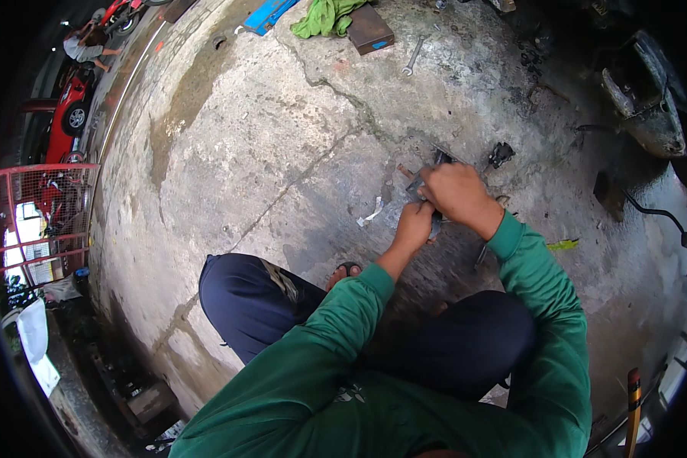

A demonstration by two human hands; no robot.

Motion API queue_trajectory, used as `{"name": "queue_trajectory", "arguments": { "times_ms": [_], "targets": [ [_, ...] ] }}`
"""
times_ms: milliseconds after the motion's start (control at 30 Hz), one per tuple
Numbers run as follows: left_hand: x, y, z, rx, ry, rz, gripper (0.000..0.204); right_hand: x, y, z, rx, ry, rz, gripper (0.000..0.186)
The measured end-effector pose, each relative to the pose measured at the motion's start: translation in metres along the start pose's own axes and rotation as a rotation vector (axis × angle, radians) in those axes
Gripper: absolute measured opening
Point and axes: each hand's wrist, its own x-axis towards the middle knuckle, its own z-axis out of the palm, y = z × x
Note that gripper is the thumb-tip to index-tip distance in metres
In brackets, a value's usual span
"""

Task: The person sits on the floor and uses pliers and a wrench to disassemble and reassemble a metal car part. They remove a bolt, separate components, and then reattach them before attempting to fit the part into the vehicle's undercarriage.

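Both hands are together low over the concrete floor, in front of my knees. My left hand is closed around a dark grey part, whose kind I cannot make out; only a bit of it shows beside the fingers. Just above it, my right hand has its fingers curled against a grey-blue metal piece. The fingers hide most of both pieces, so whether they are joined is unclear. A black part lies on the floor right of my right hand. Left of my left hand is a torn white scrap.
Farther off lie a wrench, a brown metal box, a green cloth and a blue case. A large worn shell-like part stands at far right. A red mesh gate and a red car are at left.
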Motion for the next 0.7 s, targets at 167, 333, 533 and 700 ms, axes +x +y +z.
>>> {"name": "queue_trajectory", "arguments": {
  "times_ms": [167,333,533,700],
  "targets": [
    [-0.009,0.006,-0.011,-0.060,-0.039,-0.135,0.034,0.133,0.063,-0.029,0.098,0.192,0.041,0.025],
    [-0.006,0.022,0.005,0.006,-0.028,-0.212,0.037,0.257,0.180,0.062,-0.139,0.360,0.164,0.034],
    [-0.006,0.020,-0.001,0.033,0.001,-0.221,0.037,0.316,0.187,0.072,-0.035,0.099,0.366,0.027],
    [-0.009,0.027,0.001,0.035,0.027,-0.210,0.037,0.306,0.193,0.067,0.090,0.226,0.479,0.022]
  ]
}}
